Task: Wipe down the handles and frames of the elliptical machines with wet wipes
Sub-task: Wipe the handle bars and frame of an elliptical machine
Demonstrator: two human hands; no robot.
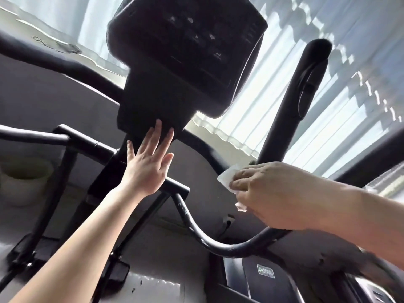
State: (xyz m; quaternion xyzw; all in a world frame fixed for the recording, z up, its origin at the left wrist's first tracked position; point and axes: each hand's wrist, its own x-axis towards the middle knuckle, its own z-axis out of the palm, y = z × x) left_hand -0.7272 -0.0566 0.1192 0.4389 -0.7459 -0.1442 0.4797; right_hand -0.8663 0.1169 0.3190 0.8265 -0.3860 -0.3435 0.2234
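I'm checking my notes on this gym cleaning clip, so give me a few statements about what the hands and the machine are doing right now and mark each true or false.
1. The right hand grips a white wet wipe. True.
2. The left hand holds a spray bottle. False: it holds nothing, its fingers straight and reaching up to the underside of the console.
3. The wipe is at the base of the upright handle. True.
4. The console screen is lit and shows numbers. False: it is dark.
5. Window blinds hang behind the machine. True.
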